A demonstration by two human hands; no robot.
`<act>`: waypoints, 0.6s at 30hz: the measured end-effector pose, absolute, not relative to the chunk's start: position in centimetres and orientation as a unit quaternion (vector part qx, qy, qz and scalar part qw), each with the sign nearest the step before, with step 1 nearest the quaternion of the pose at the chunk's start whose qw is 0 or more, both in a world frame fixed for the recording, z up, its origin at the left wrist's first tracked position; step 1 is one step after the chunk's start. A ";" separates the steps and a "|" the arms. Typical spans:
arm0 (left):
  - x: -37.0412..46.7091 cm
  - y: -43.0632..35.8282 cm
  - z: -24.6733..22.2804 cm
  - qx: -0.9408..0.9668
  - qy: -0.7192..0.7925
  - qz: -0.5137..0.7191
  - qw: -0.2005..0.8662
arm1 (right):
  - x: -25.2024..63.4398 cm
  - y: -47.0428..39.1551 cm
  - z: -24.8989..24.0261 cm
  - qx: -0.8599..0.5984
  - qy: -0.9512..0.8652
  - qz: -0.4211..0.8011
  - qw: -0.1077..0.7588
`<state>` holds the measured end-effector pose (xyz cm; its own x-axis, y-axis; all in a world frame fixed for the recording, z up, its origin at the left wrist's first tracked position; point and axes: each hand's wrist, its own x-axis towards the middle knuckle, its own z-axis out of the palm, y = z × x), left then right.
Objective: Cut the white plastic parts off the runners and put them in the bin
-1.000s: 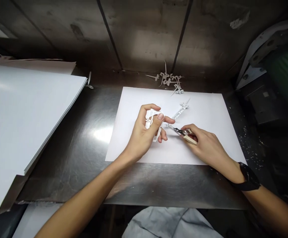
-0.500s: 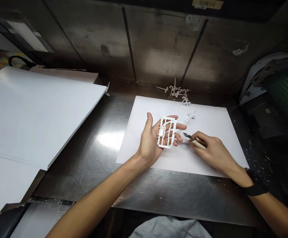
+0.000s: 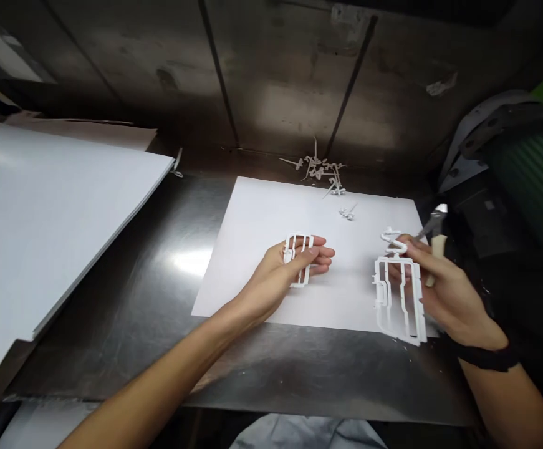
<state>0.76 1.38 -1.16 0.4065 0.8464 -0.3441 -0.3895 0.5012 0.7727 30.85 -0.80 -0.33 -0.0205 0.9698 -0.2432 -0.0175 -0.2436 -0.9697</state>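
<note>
My left hand (image 3: 275,274) holds a small white plastic frame (image 3: 307,274), its thumb across the front and its fingers behind, above a white sheet (image 3: 234,249). At the sheet's right side, my right hand (image 3: 453,299) grips a second white plastic frame (image 3: 406,302) by the curved piece on its top. Pliers (image 3: 438,243) with a pale handle also sit in my right hand, jaws pointing up and away. A small white plastic scrap (image 3: 347,214) lies on the sheet between and beyond both hands.
Behind the sheet, a pile of white plastic scraps (image 3: 320,168) lies near the metal wall. A large stack of white sheets (image 3: 65,206) covers the left. Dark machinery with green ribbing (image 3: 528,168) stands at the right.
My left thumb has closed over its frame. My right hand has moved right and now holds a second frame, with the pliers turned upward. The view has shifted slightly.
</note>
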 end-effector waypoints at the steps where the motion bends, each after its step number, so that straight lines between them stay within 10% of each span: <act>1: 0.9 1.2 -1.2 0.303 0.361 0.370 0.801 | 30.5 -0.8 -0.3 -0.550 -0.424 0.584 0.421; 18: 1.4 -0.7 0.2 0.208 0.256 0.231 0.915 | 29.6 -0.2 -2.1 -0.454 -0.308 0.748 0.374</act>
<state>1.41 -0.68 0.20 0.7620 0.5293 -0.3732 -0.3164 0.8071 0.4985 29.55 -0.16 -2.12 -0.3079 0.8396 -0.4476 -0.2801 -0.5296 -0.8007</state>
